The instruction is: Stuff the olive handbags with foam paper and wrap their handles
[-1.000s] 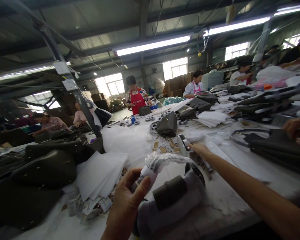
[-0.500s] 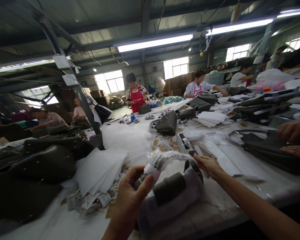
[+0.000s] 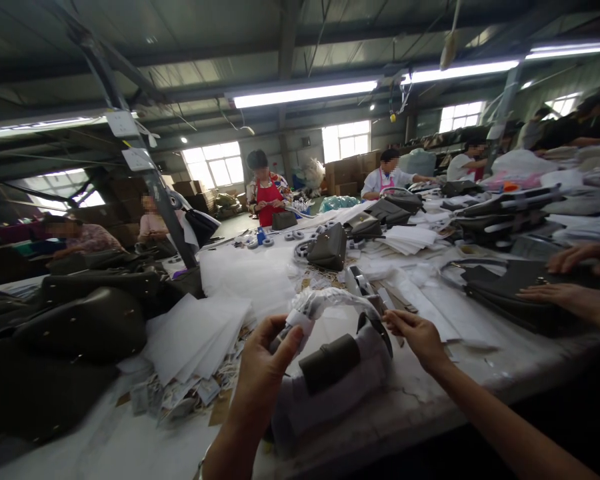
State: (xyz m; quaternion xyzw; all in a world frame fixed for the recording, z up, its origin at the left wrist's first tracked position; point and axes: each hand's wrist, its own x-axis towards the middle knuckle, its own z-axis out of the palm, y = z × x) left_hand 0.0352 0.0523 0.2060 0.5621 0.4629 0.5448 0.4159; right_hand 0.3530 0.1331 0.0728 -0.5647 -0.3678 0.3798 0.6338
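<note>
A dark olive handbag, partly covered in thin white wrapping, stands on the table in front of me. Its arched handle has clear, crinkled film and a white band round it. My left hand is closed on the handle's left end, thumb over the white band. Just right of the handle, my right hand is closed in a pinch, its fingertips by the near end of a tape dispenser. What those fingers hold is too small to make out.
White sheets and small tags lie to the left, beside dark bags. Another olive bag stands behind the dispenser. At right, a co-worker's hands rest on a dark bag. Several people work farther back.
The view has shifted slightly, so most things sit farther left. My right hand stays pinched near the dispenser, now a little more side-on. The co-worker's hands have spread over their bag.
</note>
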